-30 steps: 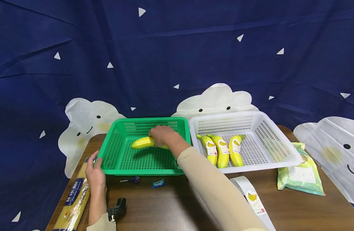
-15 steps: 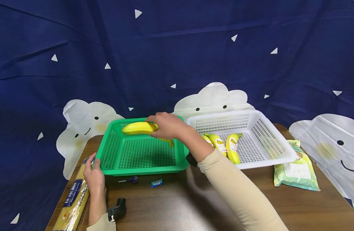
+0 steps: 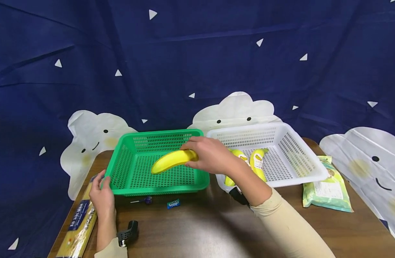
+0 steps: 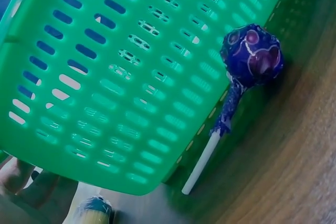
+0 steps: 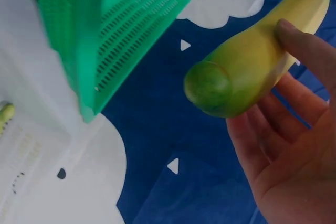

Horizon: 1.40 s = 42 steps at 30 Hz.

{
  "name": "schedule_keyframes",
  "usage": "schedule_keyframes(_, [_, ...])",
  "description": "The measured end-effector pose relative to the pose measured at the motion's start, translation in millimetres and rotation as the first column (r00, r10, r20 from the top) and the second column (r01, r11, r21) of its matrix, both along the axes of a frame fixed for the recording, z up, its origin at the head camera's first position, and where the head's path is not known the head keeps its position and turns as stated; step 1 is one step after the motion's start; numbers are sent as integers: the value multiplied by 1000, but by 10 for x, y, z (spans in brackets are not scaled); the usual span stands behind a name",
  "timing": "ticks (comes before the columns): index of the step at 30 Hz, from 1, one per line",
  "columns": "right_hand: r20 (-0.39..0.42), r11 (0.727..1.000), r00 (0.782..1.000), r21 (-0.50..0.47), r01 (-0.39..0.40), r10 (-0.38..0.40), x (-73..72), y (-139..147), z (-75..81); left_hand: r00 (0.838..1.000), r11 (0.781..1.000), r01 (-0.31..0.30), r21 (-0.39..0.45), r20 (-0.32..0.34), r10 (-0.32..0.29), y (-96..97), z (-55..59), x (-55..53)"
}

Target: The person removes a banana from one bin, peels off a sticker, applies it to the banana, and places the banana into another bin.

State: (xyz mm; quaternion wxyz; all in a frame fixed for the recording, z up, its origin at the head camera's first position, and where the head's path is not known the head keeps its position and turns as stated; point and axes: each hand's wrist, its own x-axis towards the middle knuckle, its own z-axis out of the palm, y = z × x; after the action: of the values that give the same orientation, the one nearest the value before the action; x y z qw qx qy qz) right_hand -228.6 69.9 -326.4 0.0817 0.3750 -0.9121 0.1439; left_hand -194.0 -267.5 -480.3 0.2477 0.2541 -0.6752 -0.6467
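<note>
My right hand grips a yellow banana near one end and holds it over the right half of the green basket. In the right wrist view the greenish rounded end of the banana faces the camera, with the thumb on one side and fingers beneath. My left hand holds the front left corner of the green basket, its thumb at the rim. Several labelled bananas lie in the white basket on the right, partly hidden behind my right hand and forearm.
In front of the green basket lie a purple-wrapped lollipop and a small blue wrapped candy. A long pack of pasta lies at the table's left edge. A green and yellow bag lies right of the white basket.
My right hand has lifted the banana out of the green basket and moved it rightward, lowering slightly since the middle frame. The left hand stays at the basket corner.
</note>
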Motion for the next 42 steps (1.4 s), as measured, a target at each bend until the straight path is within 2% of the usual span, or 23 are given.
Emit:
schedule_keyframes(6, [-46,996,995,-9,-93,92,230,155,-165,1000,1000,4,17,-14,-4,5,-3,17])
schedule_keyframes(13, [50,990,988,6,-144,144,559,333,-393,999,1000,6,18,-45,-5,12,11,10])
schedule_keyframes(19, [84,981,981,70,-179,173,796,499,-707,1000,1000,-4,4,-31,4,-35,-20,12])
schedule_keyframes(25, [124,978,978,102,-182,169,905,672,-1056,1000,1000,-5,13,-23,5,-63,-48,30])
schedule_keyframes(30, [163,983,978,109,-147,128,972,778,-1253,1000,1000,5,14,-22,-5,-46,-28,7])
schedule_keyframes(35, [161,987,981,98,-127,111,1002,814,-1362,1000,1000,5,14,-23,-5,-38,-13,-12])
schedule_keyframes(42, [148,990,983,70,-118,107,1018,848,-1408,1000,1000,6,13,-11,-6,-26,-31,-23])
